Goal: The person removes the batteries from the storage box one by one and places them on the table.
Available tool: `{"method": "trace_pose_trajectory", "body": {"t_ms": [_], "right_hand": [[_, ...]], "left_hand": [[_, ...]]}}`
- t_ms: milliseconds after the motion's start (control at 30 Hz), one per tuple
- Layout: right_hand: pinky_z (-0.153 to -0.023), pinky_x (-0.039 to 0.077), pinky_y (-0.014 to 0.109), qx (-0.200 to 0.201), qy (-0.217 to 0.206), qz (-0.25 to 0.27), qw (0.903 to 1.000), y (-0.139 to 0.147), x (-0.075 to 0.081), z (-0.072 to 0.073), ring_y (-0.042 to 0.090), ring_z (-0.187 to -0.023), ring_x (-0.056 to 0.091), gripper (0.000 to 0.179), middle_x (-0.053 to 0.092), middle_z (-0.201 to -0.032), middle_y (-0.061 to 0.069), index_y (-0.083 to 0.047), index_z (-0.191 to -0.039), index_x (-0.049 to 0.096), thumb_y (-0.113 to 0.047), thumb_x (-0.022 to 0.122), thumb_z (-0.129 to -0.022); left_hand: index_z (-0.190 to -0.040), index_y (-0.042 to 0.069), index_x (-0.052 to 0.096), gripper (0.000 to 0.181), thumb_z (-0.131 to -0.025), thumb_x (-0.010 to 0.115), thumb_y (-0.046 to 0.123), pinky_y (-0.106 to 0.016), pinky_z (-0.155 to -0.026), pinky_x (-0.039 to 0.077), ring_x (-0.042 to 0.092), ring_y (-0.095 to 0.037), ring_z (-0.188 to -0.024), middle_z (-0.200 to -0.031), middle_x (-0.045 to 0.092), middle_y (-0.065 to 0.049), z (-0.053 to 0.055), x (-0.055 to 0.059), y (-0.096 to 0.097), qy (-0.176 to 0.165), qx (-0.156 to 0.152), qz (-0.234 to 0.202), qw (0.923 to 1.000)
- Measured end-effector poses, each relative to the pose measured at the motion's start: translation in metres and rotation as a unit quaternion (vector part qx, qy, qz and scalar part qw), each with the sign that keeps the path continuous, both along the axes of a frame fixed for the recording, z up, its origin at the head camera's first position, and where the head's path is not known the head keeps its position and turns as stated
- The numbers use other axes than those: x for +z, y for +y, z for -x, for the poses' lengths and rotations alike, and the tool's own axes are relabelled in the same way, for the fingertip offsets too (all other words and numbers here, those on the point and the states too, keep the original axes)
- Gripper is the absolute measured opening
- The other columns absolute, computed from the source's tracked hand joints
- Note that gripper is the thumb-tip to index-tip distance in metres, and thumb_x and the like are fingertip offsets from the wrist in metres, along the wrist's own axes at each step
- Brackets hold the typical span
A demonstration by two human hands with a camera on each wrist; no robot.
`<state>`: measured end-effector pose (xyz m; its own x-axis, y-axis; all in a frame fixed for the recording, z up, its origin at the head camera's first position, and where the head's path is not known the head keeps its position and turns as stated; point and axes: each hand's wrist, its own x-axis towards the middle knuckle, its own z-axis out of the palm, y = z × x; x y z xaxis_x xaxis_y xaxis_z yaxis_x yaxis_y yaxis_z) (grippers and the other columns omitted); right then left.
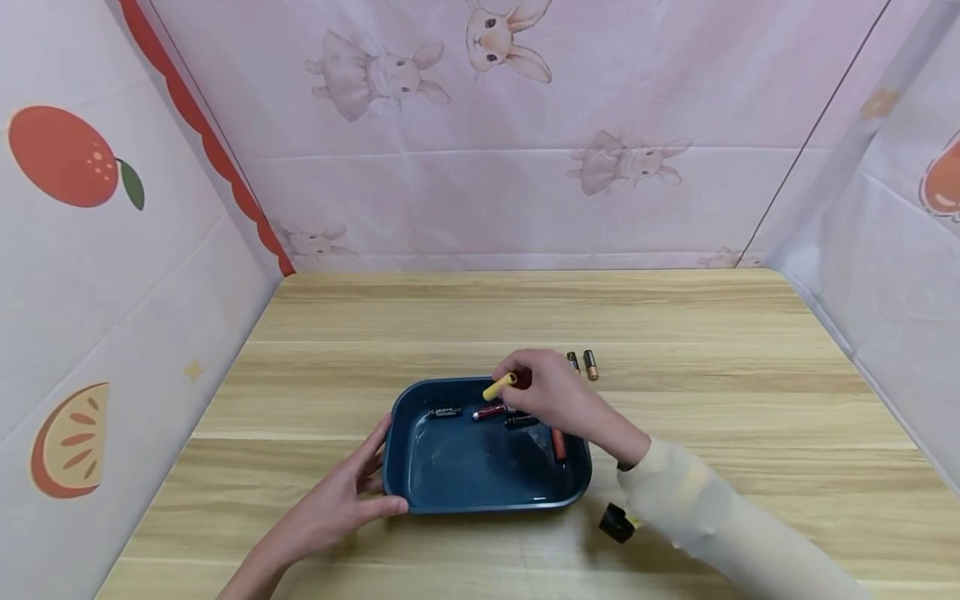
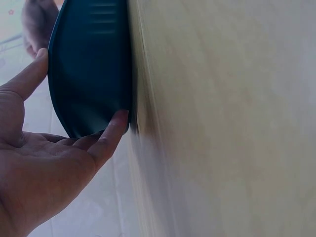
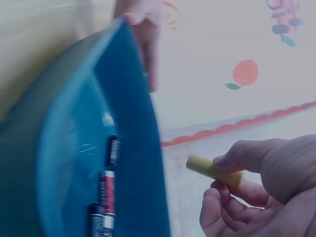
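A deep dark-blue tray [image 1: 480,507] stands on the table. My left hand [image 1: 341,508] grips its left end, thumb on the near corner and fingers along the outer wall. In my right hand [image 1: 551,392] a yellow battery [image 3: 212,170] is pinched between thumb and fingers, held over the tray's far rim. Inside the tray, along the far wall, lie a black battery [image 1: 446,412], a dark red battery [image 1: 490,412] and another black battery [image 1: 521,422]. An orange-red battery [image 1: 558,444] lies near the right wall.
Two black batteries with copper ends [image 1: 591,365] rest on the wooden table [image 1: 337,317] behind the tray, one partly behind my right hand. A small black object [image 1: 617,523] shows beneath the right sleeve [image 1: 720,508]. Printed cloth walls [image 1: 487,208] surround the table's back and sides.
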<state>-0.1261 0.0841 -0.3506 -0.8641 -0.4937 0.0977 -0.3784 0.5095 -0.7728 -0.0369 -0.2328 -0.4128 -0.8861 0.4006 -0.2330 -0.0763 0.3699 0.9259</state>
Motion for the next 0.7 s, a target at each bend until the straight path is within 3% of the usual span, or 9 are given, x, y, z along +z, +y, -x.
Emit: {"method": "trace_pose_trajectory", "body": {"t_ms": [267,467,567,700], "right_hand": [[-0.066,0.052,0.023,-0.033,-0.021,0.062,0.9973,0.019,0.025,0.002,0.019,-0.078,0.059,0.014,0.072,-0.096,0.007,-0.001,-0.107,0.076,-0.005,0.073,-0.094],[-0.056,0.047,0.022,-0.064,-0.07,0.095,0.9909,0.033,0.043,0.003,0.022,-0.074,0.057,0.019,0.068,-0.089,0.009,-0.003,-0.111,0.075,-0.016,0.075,-0.097],[-0.054,0.049,0.024,-0.062,-0.088,0.126,0.9861,0.041,0.048,0.004,0.024,-0.078,0.066,0.02,0.072,-0.095,0.011,-0.003,-0.114,0.074,-0.017,0.072,-0.1],[-0.074,0.063,0.03,-0.042,-0.104,0.18,0.9772,0.05,0.051,0.006,0.027,-0.093,0.075,0.021,0.074,-0.11,0.017,0.002,-0.119,0.067,-0.011,0.065,-0.104]], "left_hand": [[-0.167,0.013,0.004,0.108,-0.092,0.081,0.021,-0.038,-0.108,0.048,0.04,-0.049,-0.143,-0.168,0.011,-0.028,-0.001,-0.001,-0.001,0.003,-0.005,-0.008,0.9999],[-0.168,0.015,0.005,0.108,-0.092,0.081,0.021,-0.038,-0.108,0.048,0.044,-0.048,-0.14,-0.167,0.013,-0.029,-0.001,-0.001,-0.001,0.001,-0.003,-0.006,1.0],[-0.168,0.016,0.005,0.108,-0.092,0.081,0.022,-0.039,-0.108,0.049,0.046,-0.047,-0.139,-0.166,0.014,-0.031,-0.001,-0.001,-0.001,0.0,-0.001,-0.005,1.0],[-0.168,0.016,0.005,0.108,-0.092,0.082,0.021,-0.039,-0.108,0.049,0.045,-0.047,-0.14,-0.166,0.014,-0.031,0.0,0.0,-0.001,-0.001,-0.002,-0.006,1.0]]}}
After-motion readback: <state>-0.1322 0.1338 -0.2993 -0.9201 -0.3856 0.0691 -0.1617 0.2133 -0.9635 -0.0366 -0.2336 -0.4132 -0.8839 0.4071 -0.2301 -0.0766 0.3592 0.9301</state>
